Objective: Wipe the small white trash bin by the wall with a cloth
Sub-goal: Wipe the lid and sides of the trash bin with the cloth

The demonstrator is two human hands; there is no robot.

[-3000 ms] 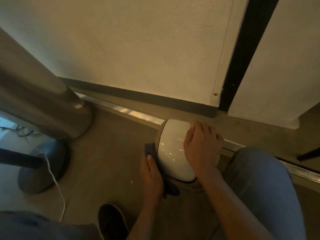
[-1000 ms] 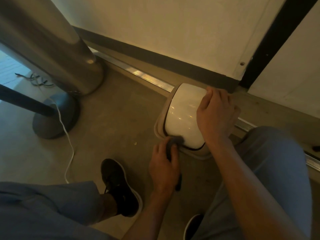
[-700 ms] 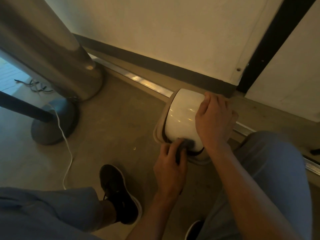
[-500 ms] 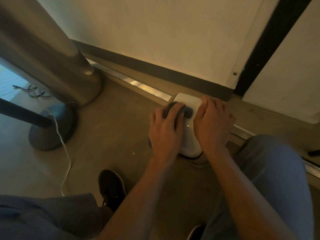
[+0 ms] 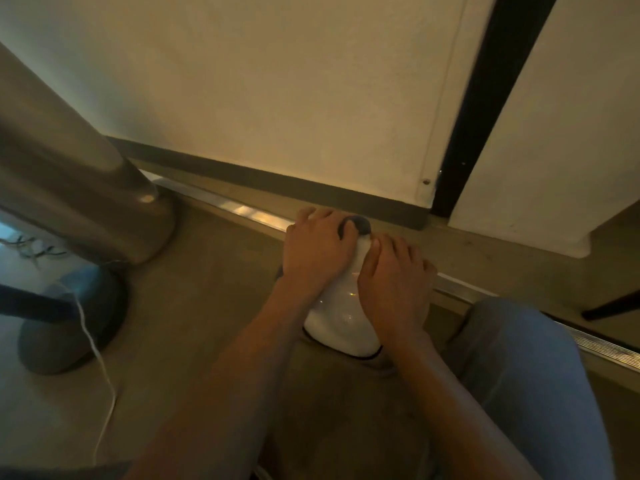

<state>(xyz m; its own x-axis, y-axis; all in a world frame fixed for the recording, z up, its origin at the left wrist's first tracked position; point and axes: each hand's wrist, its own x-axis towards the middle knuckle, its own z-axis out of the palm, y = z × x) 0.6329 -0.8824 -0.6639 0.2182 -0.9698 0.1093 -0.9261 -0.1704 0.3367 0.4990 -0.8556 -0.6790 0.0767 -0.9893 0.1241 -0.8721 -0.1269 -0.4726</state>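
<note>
one small white trash bin (image 5: 341, 320) sits on the floor (image 5: 207, 306) in front of you, close to the wall (image 5: 277, 98) and right beside the metal floor track (image 5: 242, 211) that runs along the dark baseboard (image 5: 277, 178). its glossy domed lid faces up and catches a few small light spots.

you have two hands on it. your left hand (image 5: 317, 249) lies over the far left part of the lid, its fingers curled over one dark grey cloth (image 5: 358, 225) and pressing it onto the far edge of the bin; only a rounded bit of the cloth shows past your fingertips. your right hand (image 5: 394, 282) rests on the right side of the lid with the fingers close together and bent over the curve, holding the bin itself and nothing else. the two hands sit just beside each other, with a strip of white lid between them.

your one visible knee, in blue-grey trousers (image 5: 526, 368), is just right of the bin. well to the left stands one broad metal column (image 5: 79, 188), and in front of it one round stand base (image 5: 69, 323) with one thin white cable (image 5: 100, 362) trailing across the floor. one black vertical strip (image 5: 485, 98) divides the wall at upper right.
</note>
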